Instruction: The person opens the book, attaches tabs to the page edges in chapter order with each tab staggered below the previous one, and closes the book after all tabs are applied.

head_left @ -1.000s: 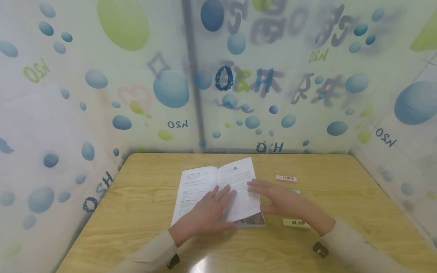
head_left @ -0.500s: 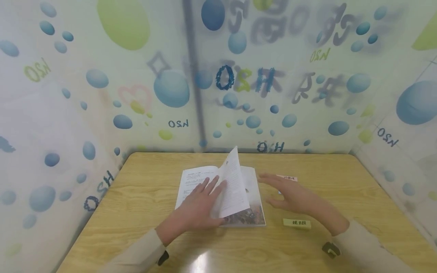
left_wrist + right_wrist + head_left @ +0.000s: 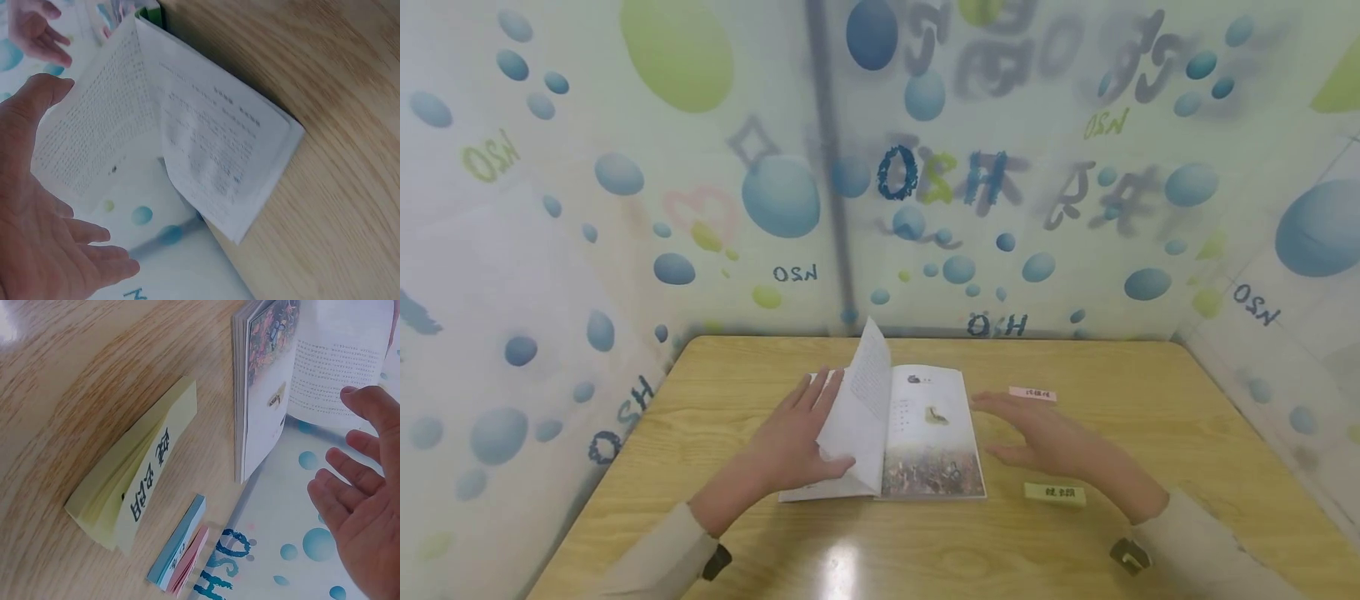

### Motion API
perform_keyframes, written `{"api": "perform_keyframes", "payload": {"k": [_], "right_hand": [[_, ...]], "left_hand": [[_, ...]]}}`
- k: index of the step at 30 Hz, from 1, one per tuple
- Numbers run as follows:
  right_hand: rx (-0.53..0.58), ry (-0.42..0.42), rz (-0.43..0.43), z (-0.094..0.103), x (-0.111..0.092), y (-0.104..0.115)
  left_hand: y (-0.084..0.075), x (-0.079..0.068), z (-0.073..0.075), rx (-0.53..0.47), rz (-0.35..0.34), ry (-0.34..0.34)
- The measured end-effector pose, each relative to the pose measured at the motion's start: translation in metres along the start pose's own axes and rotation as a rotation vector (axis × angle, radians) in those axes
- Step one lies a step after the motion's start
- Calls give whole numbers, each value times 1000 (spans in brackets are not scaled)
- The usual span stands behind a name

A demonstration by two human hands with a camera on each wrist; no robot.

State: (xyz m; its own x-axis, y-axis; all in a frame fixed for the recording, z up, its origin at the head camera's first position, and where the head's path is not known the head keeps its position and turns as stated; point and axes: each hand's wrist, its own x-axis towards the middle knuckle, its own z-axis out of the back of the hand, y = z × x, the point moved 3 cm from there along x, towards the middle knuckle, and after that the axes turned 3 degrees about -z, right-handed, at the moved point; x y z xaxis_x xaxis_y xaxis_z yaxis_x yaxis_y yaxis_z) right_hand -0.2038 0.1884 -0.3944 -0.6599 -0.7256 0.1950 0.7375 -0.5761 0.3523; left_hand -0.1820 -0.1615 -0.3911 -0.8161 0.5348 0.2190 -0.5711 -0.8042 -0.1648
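Table (image 3: 962, 550); open book (image 3: 913, 437), printed page (image 3: 859, 408) raised, picture (image 3: 934, 477) perhaps floral; left hand (image 3: 782, 437), right hand (image 3: 1056, 437): fingers (image 3: 827, 396) wide.

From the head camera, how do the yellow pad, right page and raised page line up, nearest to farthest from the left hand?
1. Raised page: just beside the left hand.
2. Right page: lying flat, beyond the raised page.
3. Yellow pad: off to the right, on the table.

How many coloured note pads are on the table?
3, right of the open book: yellow pad in front, pink pad behind, blue pad between, hidden from the head view by the right hand.
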Motion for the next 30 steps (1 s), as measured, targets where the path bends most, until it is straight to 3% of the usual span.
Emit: {"api": "perform_keyframes", "payload": {"k": [4,10,15,19,22,30], "right_hand": [[-6,-4,5,-1,-1,1],[19,-6,18,-8,-2,2],[45,52,-7,-25,-1,0],[38,144,-90,-38,-1,3],[38,191,-118,-44,1,9],[73,238,-75,-55,12,22]], "left_hand": [[10,-5,7,29,3,-26],[20,-13,6,53,59,21],[25,-20,-6,20,94,67],[27,-21,-22,18,59,79],[23,-19,-32,2,35,85],[-5,2,-50,-22,-5,147]]}}
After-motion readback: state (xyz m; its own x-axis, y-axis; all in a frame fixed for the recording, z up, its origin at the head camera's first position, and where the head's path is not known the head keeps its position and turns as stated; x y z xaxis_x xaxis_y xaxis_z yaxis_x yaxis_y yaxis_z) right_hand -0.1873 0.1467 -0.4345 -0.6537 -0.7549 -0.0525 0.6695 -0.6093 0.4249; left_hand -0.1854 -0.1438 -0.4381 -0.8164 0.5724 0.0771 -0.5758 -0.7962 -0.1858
